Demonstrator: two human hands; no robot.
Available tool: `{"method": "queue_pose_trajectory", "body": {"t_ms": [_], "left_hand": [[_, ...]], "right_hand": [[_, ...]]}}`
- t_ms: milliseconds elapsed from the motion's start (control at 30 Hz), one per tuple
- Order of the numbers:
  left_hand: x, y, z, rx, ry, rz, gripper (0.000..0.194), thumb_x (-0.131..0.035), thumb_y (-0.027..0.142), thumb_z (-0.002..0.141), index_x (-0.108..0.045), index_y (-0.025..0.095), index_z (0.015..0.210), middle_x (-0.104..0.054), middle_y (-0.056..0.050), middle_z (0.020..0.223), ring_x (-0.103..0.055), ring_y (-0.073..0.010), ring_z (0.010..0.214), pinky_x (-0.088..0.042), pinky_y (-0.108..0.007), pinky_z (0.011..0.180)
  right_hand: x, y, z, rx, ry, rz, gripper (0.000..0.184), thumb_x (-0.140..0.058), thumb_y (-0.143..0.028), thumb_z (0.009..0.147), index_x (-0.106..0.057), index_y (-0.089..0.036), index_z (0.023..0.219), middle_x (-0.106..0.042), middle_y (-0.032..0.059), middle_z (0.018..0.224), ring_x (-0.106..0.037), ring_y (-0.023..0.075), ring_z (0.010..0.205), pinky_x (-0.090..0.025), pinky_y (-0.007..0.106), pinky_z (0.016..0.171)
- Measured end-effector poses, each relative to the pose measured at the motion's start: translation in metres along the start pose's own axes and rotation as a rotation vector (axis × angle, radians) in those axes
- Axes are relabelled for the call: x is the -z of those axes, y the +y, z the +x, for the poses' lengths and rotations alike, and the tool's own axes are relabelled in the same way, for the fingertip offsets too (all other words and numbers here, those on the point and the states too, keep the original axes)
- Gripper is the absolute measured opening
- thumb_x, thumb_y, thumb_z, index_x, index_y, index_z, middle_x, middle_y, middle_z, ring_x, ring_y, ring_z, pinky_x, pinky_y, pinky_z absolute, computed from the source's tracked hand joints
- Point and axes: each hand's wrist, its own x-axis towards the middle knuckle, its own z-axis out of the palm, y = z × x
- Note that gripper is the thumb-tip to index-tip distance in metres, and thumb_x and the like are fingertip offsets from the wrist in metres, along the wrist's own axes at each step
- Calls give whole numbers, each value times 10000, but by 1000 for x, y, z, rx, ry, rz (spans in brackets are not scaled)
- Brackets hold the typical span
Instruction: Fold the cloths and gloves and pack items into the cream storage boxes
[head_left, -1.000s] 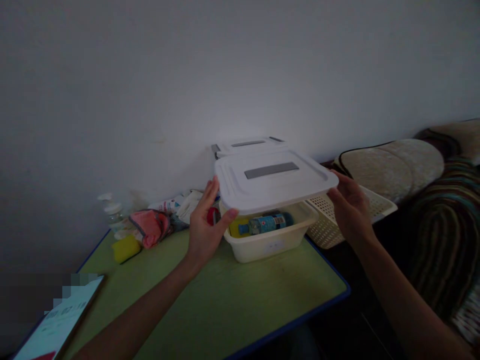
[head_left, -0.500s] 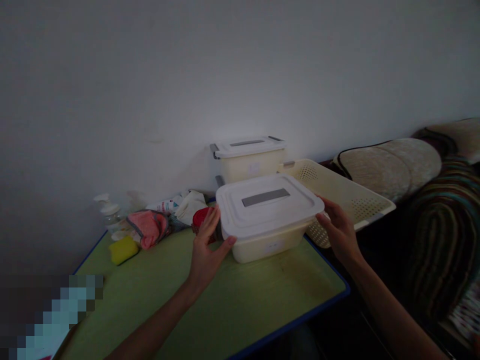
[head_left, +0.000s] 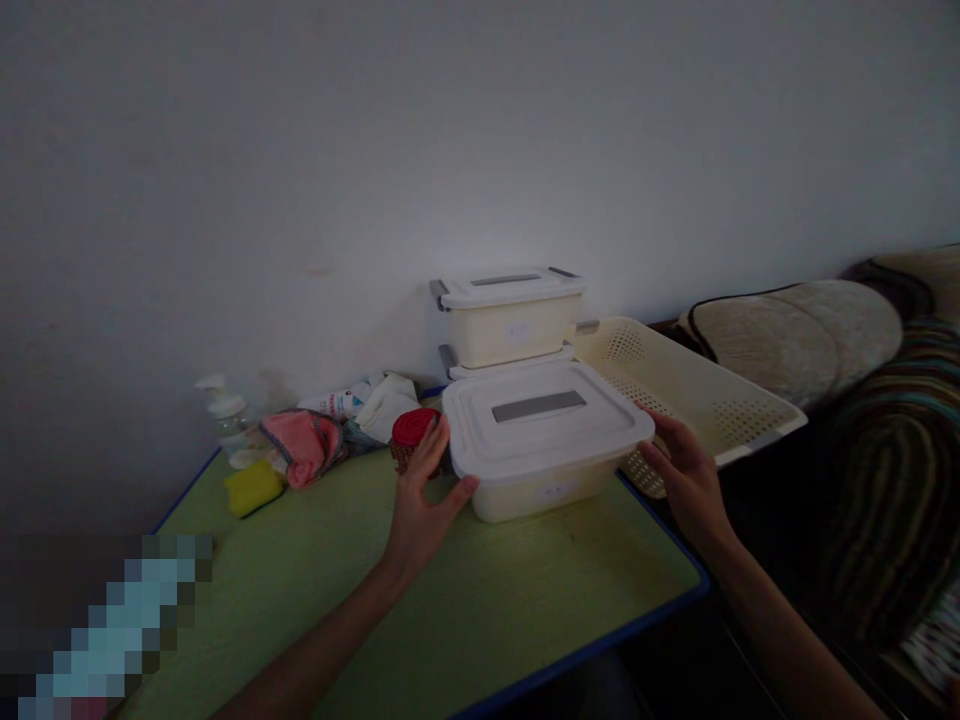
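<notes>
A cream storage box [head_left: 517,500] stands on the green table, covered by its white lid [head_left: 555,440] with a grey strip on top. My left hand [head_left: 424,505] holds the lid's left side, fingers along the edge and thumb at the near corner. At the right end, my right hand [head_left: 686,475] has its thumb and fingers about the lid's edge. Whether the lid sits fully down on the box I cannot tell. Just beyond my left fingers is a red-topped jar [head_left: 415,428].
Behind are two stacked lidded boxes [head_left: 510,325], with a cream perforated basket [head_left: 727,400] to the right. Left on the table [head_left: 322,560] lie a yellow sponge [head_left: 253,488], a pink cloth [head_left: 307,445] and a pump bottle [head_left: 229,415]. A cushioned sofa [head_left: 795,330] stands at right.
The lid's far edge has come down slightly, uncovering more of the boxes behind. Both hands keep their places at its sides. The whole view has shifted a little.
</notes>
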Motion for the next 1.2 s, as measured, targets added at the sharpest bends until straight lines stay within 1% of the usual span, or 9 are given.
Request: {"method": "queue_pose_trajectory", "body": {"t_ms": [167, 333, 433, 533, 633, 767, 900, 1033, 1200], "left_hand": [[0, -2, -1, 6, -12, -1, 610, -629, 438, 731, -464, 241, 1284, -395, -72, 1405, -281, -231, 1333, -204, -443, 1102], [-1, -2, -4, -38, -4, 10, 608, -614, 418, 751, -426, 259, 1307, -398, -70, 1401, -303, -230, 1321, -223, -440, 1093], [0, -2, -4, -87, -6, 48, 498, -586, 407, 778, -490, 275, 1249, -415, -65, 1381, -332, -236, 1300, -252, -444, 1075], [2, -4, -2, -119, -22, 89, 399, -577, 411, 787, -564, 270, 1160, -429, -74, 1353, -360, -252, 1274, -272, -461, 1054], [5, -6, 2, -154, -34, 97, 394, -586, 416, 779, -570, 264, 1143, -436, -84, 1336, -376, -262, 1256, -276, -474, 1046], [6, -8, 6, -188, -35, 95, 384, -583, 414, 784, -570, 251, 1131, -435, -96, 1327, -379, -267, 1251, -284, -476, 1038], [5, -9, 6, -188, -39, 92, 389, -571, 423, 789, -561, 251, 1138, -436, -98, 1321, -378, -268, 1253, -303, -464, 1030], [5, -9, 5, -180, -38, 82, 396, -584, 420, 777, -564, 242, 1130, -435, -101, 1323, -378, -265, 1258, -302, -457, 1033], [3, -5, 6, -88, -13, 98, 424, -614, 430, 745, -584, 230, 1117, -409, -104, 1377, -355, -271, 1283, -257, -481, 1057]], "right_hand": [[1, 2, -3, -20, 15, -30, 378, -710, -345, 674, -604, -290, 1033, -586, 19, 1191, -497, 236, 1156, -374, 424, 1006], [3, 2, -4, 2, -5, -93, 390, -687, -372, 695, -581, -284, 1060, -578, 25, 1188, -491, 246, 1159, -368, 438, 1007], [2, -1, -3, 35, -13, -143, 412, -646, -404, 730, -550, -298, 1116, -548, 24, 1221, -483, 238, 1163, -386, 420, 992], [-2, -4, -3, 85, 3, -199, 325, -586, -441, 771, -586, -290, 1059, -573, 31, 1144, -504, 234, 1120, -405, 401, 966], [-7, -4, -2, 92, 41, -201, 267, -578, -437, 777, -610, -285, 994, -589, 29, 1065, -516, 233, 1086, -402, 392, 957], [-11, 0, -3, 112, 76, -189, 266, -572, -437, 778, -600, -277, 988, -578, 35, 1056, -508, 239, 1079, -409, 389, 927], [-11, 3, -2, 142, 92, -220, 269, -557, -456, 780, -595, -268, 968, -572, 48, 1060, -499, 251, 1068, -418, 399, 895], [-10, 4, -1, 127, 73, -183, 258, -562, -445, 778, -593, -278, 972, -568, 36, 1068, -498, 243, 1081, -424, 383, 897], [-7, 2, -2, 69, 8, -149, 279, -565, -438, 782, -584, -284, 1014, -568, 33, 1097, -499, 238, 1102, -416, 395, 929]]}}
